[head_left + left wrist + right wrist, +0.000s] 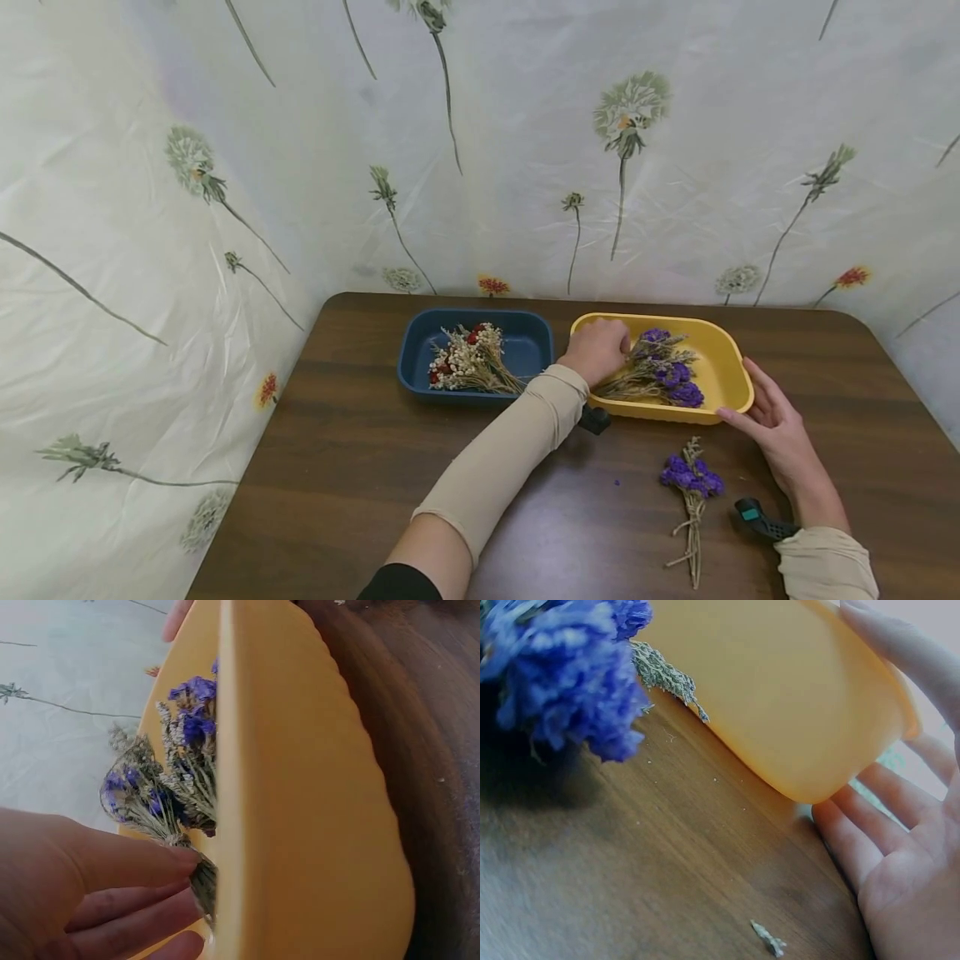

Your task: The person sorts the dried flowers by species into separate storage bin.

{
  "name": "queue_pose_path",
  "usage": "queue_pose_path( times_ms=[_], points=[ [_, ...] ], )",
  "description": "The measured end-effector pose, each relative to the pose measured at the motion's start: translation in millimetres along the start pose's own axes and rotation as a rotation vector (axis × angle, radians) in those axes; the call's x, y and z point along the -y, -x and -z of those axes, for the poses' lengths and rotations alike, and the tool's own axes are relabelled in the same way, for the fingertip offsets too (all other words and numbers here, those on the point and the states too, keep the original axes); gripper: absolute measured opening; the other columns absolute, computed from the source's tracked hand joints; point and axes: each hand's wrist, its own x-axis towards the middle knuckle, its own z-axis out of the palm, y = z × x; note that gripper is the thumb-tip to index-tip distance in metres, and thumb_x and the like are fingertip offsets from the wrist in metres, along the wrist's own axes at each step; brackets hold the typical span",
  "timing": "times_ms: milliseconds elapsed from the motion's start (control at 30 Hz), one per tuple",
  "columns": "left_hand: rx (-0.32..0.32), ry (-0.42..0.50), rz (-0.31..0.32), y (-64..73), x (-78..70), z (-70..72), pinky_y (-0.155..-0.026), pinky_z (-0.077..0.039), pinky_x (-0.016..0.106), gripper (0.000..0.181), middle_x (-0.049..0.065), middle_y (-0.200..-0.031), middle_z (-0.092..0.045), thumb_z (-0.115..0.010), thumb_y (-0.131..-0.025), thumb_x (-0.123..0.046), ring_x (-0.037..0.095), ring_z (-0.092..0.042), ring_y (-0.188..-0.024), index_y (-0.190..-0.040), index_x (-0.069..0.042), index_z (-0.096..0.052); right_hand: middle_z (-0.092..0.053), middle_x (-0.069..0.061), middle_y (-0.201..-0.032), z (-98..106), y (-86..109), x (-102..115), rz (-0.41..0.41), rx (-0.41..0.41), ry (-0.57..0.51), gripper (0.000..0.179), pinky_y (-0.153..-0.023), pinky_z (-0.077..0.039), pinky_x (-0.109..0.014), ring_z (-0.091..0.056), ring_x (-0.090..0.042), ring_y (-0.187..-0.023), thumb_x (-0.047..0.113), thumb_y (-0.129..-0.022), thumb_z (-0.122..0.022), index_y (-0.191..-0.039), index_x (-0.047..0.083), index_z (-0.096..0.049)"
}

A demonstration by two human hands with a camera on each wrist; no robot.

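My left hand reaches into the left end of a yellow tray. In the left wrist view its thumb and fingers pinch the tied stems of a small dried-flower bunch with purple blooms. More purple dried flowers lie beside it in the tray. At the tray's right end, my right hand grips the corner, thumb at the front and fingers round the side. Another purple dried-flower bunch, its stems bound with twine, lies on the table in front of the tray.
To the left stands a blue tray holding white and red dried flowers. Both trays sit near the back edge of the dark wooden table, with a flower-printed cloth behind. Small plant crumbs dot the tabletop.
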Motion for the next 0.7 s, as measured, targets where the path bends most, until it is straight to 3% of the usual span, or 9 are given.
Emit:
queue_pose_path(
  times_ms=[133, 333, 500, 700],
  points=[
    [-0.015, -0.006, -0.003, 1.1, 2.0, 3.6, -0.055, -0.022, 0.023, 0.043, -0.007, -0.062, -0.027, -0.07, -0.094, -0.014, 0.008, -0.027, -0.059, -0.064, -0.02, -0.04, -0.028, 0.005, -0.171, 0.4, 0.4, -0.8, 0.001, 0.007, -0.002, 0.084, -0.092, -0.048, -0.005, -0.057, 0.012, -0.122, -0.005, -0.099, -0.062, -0.167, 0.022, -0.021],
    [-0.029, -0.007, 0.0, 2.7, -0.2, 2.5, -0.053, -0.014, 0.023, 0.052, -0.004, -0.062, -0.016, -0.069, -0.094, -0.011, 0.01, -0.013, -0.056, -0.063, -0.018, -0.029, -0.029, 0.005, -0.171, 0.7, 1.2, -1.7, 0.004, 0.007, -0.003, 0.084, -0.092, -0.048, -0.005, -0.057, 0.012, -0.122, -0.006, -0.099, -0.062, -0.167, 0.022, -0.021],
    [0.019, 0.032, -0.006, -0.7, -0.6, -3.7, -0.054, -0.016, 0.023, 0.048, -0.004, -0.062, -0.017, -0.063, -0.096, -0.003, 0.01, -0.013, -0.056, -0.065, -0.018, -0.029, -0.032, 0.007, -0.169, 1.2, 2.1, -2.6, 0.014, 0.01, -0.002, 0.084, -0.092, -0.048, -0.005, -0.058, 0.011, -0.122, -0.006, -0.099, -0.062, -0.167, 0.021, -0.021],
    [0.065, 0.059, 0.009, -4.1, 0.7, -6.0, -0.051, -0.018, 0.022, 0.045, -0.004, -0.061, -0.02, -0.063, -0.099, -0.008, 0.009, -0.018, -0.054, -0.065, -0.018, -0.035, -0.034, 0.009, -0.168, 1.3, 1.8, -2.2, 0.015, 0.017, -0.017, 0.083, -0.092, -0.049, -0.006, -0.059, 0.01, -0.122, -0.007, -0.099, -0.061, -0.167, 0.021, -0.021]
  ],
)
